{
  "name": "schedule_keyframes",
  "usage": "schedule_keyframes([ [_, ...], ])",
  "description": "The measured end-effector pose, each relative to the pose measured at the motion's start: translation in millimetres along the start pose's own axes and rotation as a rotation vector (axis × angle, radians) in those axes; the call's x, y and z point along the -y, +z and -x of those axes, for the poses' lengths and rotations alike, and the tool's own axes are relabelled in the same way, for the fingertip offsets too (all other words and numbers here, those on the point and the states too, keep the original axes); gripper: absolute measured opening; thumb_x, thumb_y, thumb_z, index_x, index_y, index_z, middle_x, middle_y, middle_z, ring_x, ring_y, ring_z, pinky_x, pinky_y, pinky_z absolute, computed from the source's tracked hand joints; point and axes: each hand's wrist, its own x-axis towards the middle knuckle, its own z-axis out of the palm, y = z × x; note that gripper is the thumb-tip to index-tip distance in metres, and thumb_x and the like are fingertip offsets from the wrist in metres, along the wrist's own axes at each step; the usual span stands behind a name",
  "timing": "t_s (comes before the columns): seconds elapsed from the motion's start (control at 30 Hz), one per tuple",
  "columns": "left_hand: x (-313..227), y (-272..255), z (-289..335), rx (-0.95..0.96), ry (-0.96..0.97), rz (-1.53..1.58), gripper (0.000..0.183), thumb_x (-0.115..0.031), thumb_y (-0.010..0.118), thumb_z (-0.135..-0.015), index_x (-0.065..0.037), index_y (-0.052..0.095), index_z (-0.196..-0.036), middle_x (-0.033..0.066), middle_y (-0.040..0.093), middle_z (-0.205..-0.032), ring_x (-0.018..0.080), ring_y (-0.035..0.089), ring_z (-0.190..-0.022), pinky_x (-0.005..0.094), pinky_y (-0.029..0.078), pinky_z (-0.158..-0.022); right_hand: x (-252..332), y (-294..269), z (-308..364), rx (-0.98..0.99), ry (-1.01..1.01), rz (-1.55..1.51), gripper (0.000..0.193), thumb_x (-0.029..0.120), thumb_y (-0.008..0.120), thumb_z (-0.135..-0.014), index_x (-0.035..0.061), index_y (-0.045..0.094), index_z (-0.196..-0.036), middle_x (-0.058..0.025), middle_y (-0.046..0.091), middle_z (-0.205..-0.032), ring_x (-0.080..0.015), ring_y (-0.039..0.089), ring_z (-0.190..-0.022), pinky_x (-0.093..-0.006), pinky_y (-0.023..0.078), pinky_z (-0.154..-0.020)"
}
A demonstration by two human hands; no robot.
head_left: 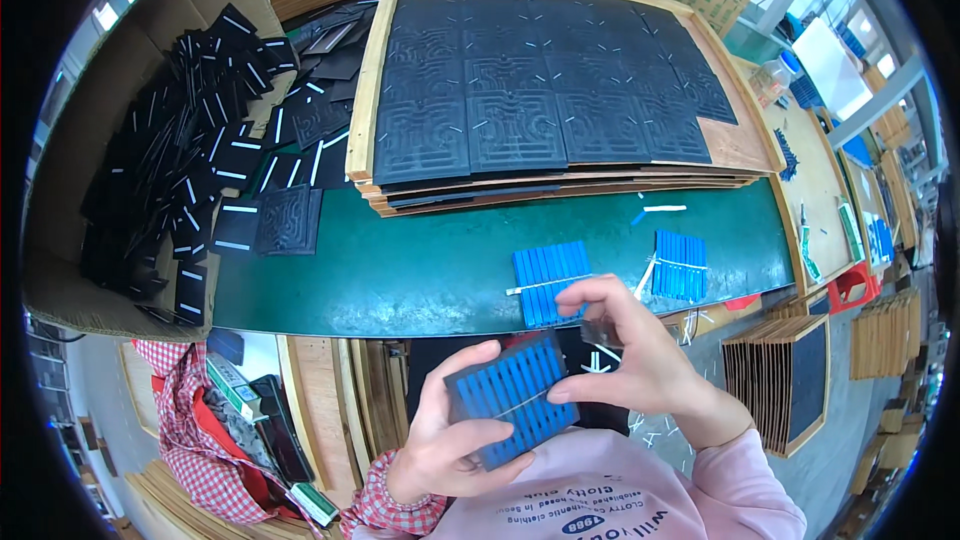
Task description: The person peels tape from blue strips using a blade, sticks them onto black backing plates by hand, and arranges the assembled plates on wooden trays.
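My left hand (440, 452) grips a stack of blue strips on a dark square backing (512, 392), tilted in front of my chest. A thin pale band runs across the strips. My right hand (640, 360) is spread, its thumb at the right edge of this stack and its index finger raised beside a banded bundle of blue strips (550, 265) on the green table (400, 290). Another banded blue bundle (680, 262) lies farther right. A blurred dark patch shows between the right thumb and fingers; I cannot make it out.
At left stands a cardboard box (55, 240) of black square plates (170, 160) with white strips. Wooden-framed trays (370, 130) of patterned black panels (515, 130) are stacked at the back. A capped jar (772, 78) stands right. Wooden frames (770, 380) stand below the table's right end.
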Motion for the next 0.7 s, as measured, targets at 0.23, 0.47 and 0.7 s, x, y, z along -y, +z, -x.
schedule_keyframes([
  [0.23, 6.7, -1.1, -1.5, -0.001, 0.031, -0.01, 0.039, -0.009, 0.082, -0.057, -0.007, 0.057, -0.087, 0.0332, 0.029, -0.129, 0.045, 0.04, -0.116, 0.0475, 0.039, -0.092, 8.3, 14.4, 13.3, -0.062, 0.345, -0.657, 0.054, 0.002, 0.069, -0.074, 0.0058, 0.036, -0.116, -0.0026, 0.059, -0.082, -0.0062, 0.052, -0.075, -0.0207, 0.038, -0.065],
  [0.47, 20.0, 8.0, 9.3, -0.428, -0.02, -0.105, 0.076, -0.004, 0.079, -0.057, -0.008, 0.041, -0.122, 0.0208, 0.044, -0.119, 0.0371, 0.043, -0.117, 0.0534, 0.029, -0.099, -1.1, 17.3, 11.1, -0.112, 0.349, -0.742, 0.054, -0.005, 0.065, -0.075, 0.0067, 0.036, -0.119, -0.0005, 0.058, -0.075, -0.0048, 0.051, -0.07, -0.0192, 0.038, -0.065],
  [0.7, 4.9, 0.0, 6.3, -0.342, -0.358, -0.104, 0.067, 0.009, 0.068, -0.064, 0.003, 0.043, -0.126, 0.003, 0.063, -0.071, 0.0219, 0.056, -0.105, 0.0442, 0.019, -0.107, 1.2, 6.4, 10.9, -0.09, 0.252, -0.305, 0.054, 0.002, 0.073, -0.069, 0.007, 0.045, -0.115, -0.0036, 0.062, -0.083, -0.0081, 0.053, -0.07, -0.0222, 0.042, -0.064],
])
